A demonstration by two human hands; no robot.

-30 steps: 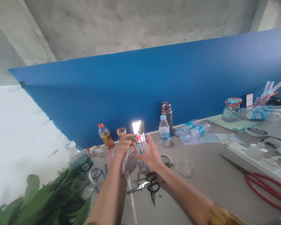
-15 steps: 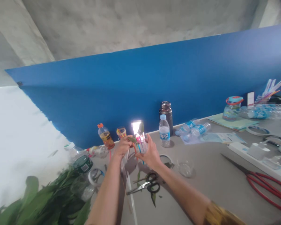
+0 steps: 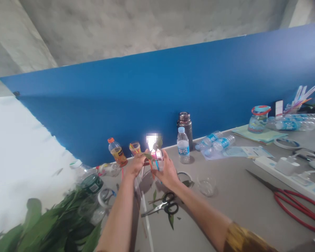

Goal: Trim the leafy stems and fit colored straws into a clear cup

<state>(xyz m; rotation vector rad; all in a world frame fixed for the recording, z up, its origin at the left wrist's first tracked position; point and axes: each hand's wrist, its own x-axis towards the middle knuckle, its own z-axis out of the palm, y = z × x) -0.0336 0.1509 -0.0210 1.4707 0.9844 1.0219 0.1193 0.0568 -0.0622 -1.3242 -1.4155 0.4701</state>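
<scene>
My right hand (image 3: 169,173) curls around the side of a clear plastic cup (image 3: 160,164), whose outline is partly hidden by my fingers. Orange and blue straws (image 3: 157,164) stand in it. A leafy sprig (image 3: 159,144) rises above the cup. My left hand (image 3: 137,166) is on the cup's left side, its fingertips pinched at a green leaf (image 3: 148,156) of the sprig. Just behind shines a bright phone screen (image 3: 152,141). Nearer me lie black-handled scissors (image 3: 162,204), with cut leaves (image 3: 171,221) around them.
A water bottle (image 3: 183,147) and a dark thermos (image 3: 186,122) stand beyond my right hand. To the left are an orange-capped drink bottle (image 3: 118,153) and piled green leaves (image 3: 49,220). Red-handled shears (image 3: 291,206) and a power strip (image 3: 280,173) lie on the right.
The view has shifted slightly, moving everything a little left and up. Both hands keep nearly the same hold at the cup and sprig.
</scene>
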